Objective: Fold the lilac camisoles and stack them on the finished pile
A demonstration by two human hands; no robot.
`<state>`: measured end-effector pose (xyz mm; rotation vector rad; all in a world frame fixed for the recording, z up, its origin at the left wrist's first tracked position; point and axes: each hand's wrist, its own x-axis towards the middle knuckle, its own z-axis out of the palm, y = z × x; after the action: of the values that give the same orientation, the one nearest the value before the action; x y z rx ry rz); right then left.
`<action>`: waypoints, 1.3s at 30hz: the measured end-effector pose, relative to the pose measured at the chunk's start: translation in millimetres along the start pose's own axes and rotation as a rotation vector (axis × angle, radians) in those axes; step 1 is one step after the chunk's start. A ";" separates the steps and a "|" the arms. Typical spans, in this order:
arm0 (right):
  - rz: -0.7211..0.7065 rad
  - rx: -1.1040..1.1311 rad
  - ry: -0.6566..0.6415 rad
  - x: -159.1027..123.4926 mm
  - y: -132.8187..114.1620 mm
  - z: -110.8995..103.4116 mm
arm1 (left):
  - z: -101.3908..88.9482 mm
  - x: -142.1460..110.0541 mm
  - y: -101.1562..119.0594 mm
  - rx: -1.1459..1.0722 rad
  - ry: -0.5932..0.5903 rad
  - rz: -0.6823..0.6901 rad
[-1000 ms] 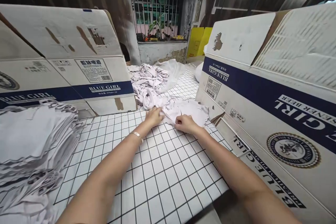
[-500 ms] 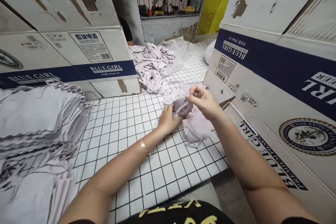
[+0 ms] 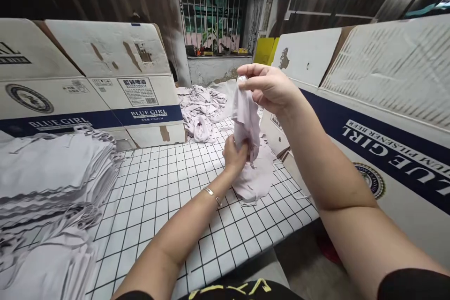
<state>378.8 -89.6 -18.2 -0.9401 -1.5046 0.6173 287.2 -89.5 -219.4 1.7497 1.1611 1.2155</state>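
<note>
My right hand (image 3: 269, 86) is raised above the table, its fingers pinched on the top edge of a pale lilac fabric piece (image 3: 248, 124) that hangs down from it. Lower down, my left hand (image 3: 235, 155) is closed around the middle of the same fabric piece, whose bottom end rests crumpled on the white gridded tabletop (image 3: 183, 206). A thin bracelet sits on my left wrist.
A tall stack of flat lilac fabric pieces (image 3: 49, 183) fills the left side. A loose heap of the same fabric (image 3: 202, 110) lies at the far end. Blue Girl cardboard boxes stand on the left (image 3: 98, 89) and right (image 3: 386, 122). A barred window is behind.
Both hands gripped a fabric piece at the loose heap, drew it nearer, and my right hand has lifted its top edge high while the left slid down along it.
</note>
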 end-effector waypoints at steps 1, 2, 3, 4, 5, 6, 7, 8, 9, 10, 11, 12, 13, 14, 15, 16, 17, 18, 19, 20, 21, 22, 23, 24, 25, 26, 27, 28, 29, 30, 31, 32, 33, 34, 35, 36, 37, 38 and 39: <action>-0.048 -0.067 0.002 1.4 -3.8 -0.3 | -6.3 1.4 -0.2 0.005 -0.027 -0.019; -0.101 -0.164 0.020 1.4 -7.1 -2.3 | -16.5 5.2 -1.5 0.005 -0.029 -0.022; -0.152 -0.290 0.053 -0.1 -9.5 -6.0 | -30.4 10.5 -3.3 -0.004 -0.010 -0.015; -0.192 -0.439 0.096 -2.9 -10.5 -10.9 | -47.8 16.2 -5.1 -0.022 0.016 -0.011; -0.208 -0.602 0.142 -7.0 -9.7 -16.5 | -68.1 21.3 -6.6 -0.049 0.030 -0.019; -0.192 -0.767 0.180 -12.2 -6.6 -21.8 | -90.4 24.9 -7.7 -0.080 0.018 -0.044; -0.139 -0.926 0.198 -18.2 -1.0 -26.0 | -113.9 26.5 -8.5 -0.111 -0.026 -0.088; -0.057 -1.067 0.188 -24.8 7.1 -28.2 | -137.4 26.0 -9.3 -0.134 -0.092 -0.141; 0.043 -1.179 0.145 -32.1 17.8 -28.0 | -160.0 23.7 -10.6 -0.141 -0.164 -0.192; 0.144 -1.257 0.076 -39.7 30.6 -25.1 | -180.7 20.1 -12.6 -0.125 -0.231 -0.228; 0.236 -1.304 -0.012 -47.5 45.0 -19.4 | -199.1 15.6 -15.9 -0.074 -0.283 -0.251; 0.310 -1.321 -0.113 -55.4 60.4 -11.7 | -214.4 10.9 -20.4 0.018 -0.318 -0.267; 0.376 -1.314 -0.219 -63.1 76.1 -2.5 | -226.6 6.1 -26.1 0.147 -0.340 -0.278; 0.439 -1.293 -0.321 -70.3 91.1 7.2 | -235.6 1.2 -32.7 0.298 -0.345 -0.284; 0.498 -1.266 -0.413 -76.7 104.9 16.5 | -241.6 -4.0 -39.6 0.440 -0.345 -0.281; 0.550 -1.238 -0.489 -82.3 116.6 24.9 | -245.1 -9.7 -46.4 0.547 -0.349 -0.269; 0.593 -1.213 -0.551 -87.0 125.8 32.1 | -246.3 -16.2 -52.6 0.612 -0.356 -0.249; 0.616 -1.182 -0.589 -91.3 132.1 38.2 | -245.8 -23.8 -57.8 0.646 -0.358 -0.224; 0.612 -1.138 -0.596 -95.8 135.5 43.8 | -243.7 -32.6 -62.2 0.671 -0.353 -0.200; 0.579 -1.074 -0.574 -101.2 136.2 49.7 | -240.4 -42.6 -65.9 0.700 -0.341 -0.190; 0.533 -0.989 -0.539 -108.1 134.7 56.6 | -236.0 -53.5 -69.2 0.738 -0.324 -0.194; 0.480 -0.890 -0.506 -117.0 131.7 65.4 | -230.8 -64.9 -72.4 0.777 -0.305 -0.202; 0.424 -0.785 -0.493 -127.9 128.1 76.1 | -224.9 -76.2 -75.6 0.801 -0.297 -0.195; 0.372 -0.687 -0.509 -140.4 124.8 88.6 | -218.9 -86.3 -78.7 0.804 -0.300 -0.171; 0.326 -0.606 -0.554 -153.6 122.4 102.4 | -213.2 -94.7 -81.3 0.788 -0.308 -0.133; 0.277 -0.535 -0.595 -166.2 121.5 116.7 | -208.4 -100.5 -82.9 0.755 -0.313 -0.090; 0.230 -0.470 -0.610 -177.1 122.2 130.4 | -204.7 -103.2 -82.9 0.706 -0.313 -0.055; 0.187 -0.404 -0.595 -185.2 124.6 142.7 | -202.5 -102.6 -81.1 0.639 -0.319 -0.045; 0.160 -0.335 -0.552 -189.8 128.4 152.7 | -201.7 -99.1 -77.4 0.551 -0.344 -0.062; 0.158 -0.261 -0.501 -190.5 133.0 159.8 | -202.1 -92.9 -72.2 0.440 -0.388 -0.096; 0.185 -0.182 -0.459 -187.7 138.0 163.6 | -203.1 -85.1 -66.0 0.317 -0.432 -0.130; 0.237 -0.095 -0.433 -182.0 142.8 164.0 | -204.1 -76.3 -60.0 0.207 -0.446 -0.157; 0.308 -0.007 -0.412 -174.2 147.1 161.2 | -204.6 -67.7 -55.0 0.129 -0.424 -0.168; 0.380 0.078 -0.385 -165.5 150.4 155.8 | -204.0 -59.9 -51.9 0.095 -0.384 -0.163; 0.442 0.155 -0.341 -156.9 152.8 148.5 | -202.0 -53.6 -51.0 0.115 -0.357 -0.149; 0.490 0.227 -0.286 -149.1 154.4 140.2 | -198.5 -49.1 -52.4 0.189 -0.366 -0.124; 0.531 0.291 -0.230 -142.7 155.3 131.8 | -193.7 -46.5 -55.4 0.313 -0.421 -0.082; 0.568 0.347 -0.181 -137.9 155.8 123.9 | -188.2 -45.5 -59.5 0.459 -0.505 -0.031; 0.606 0.393 -0.151 -134.8 156.4 117.1 | -182.6 -45.9 -63.6 0.597 -0.589 0.021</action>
<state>293.9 -103.1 -239.4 -1.0516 -1.1495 1.3923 89.2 -100.4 -233.4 2.3370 1.1951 0.2981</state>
